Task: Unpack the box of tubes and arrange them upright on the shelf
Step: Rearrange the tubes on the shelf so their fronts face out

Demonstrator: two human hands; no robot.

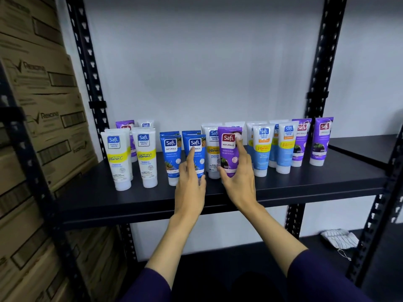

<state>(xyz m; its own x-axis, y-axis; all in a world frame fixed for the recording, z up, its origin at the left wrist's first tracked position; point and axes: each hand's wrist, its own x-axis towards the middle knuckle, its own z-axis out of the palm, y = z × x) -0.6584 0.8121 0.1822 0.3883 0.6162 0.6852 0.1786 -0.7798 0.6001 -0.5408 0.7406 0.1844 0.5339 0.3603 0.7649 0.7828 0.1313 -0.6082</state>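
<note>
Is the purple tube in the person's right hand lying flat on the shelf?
No, the purple tube stands upright, cap down, on the shelf, held by the right hand.

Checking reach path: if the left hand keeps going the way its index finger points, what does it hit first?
The left hand already has its index fingertip at the front blue tube. Behind that stands another blue tube, then probably the white wall; depth is unclear.

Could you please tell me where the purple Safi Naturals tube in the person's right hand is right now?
In the head view, the purple Safi Naturals tube stands mid-shelf, gripped by the right hand, just right of the blue Safi Naturals tube the left hand touches.
</note>
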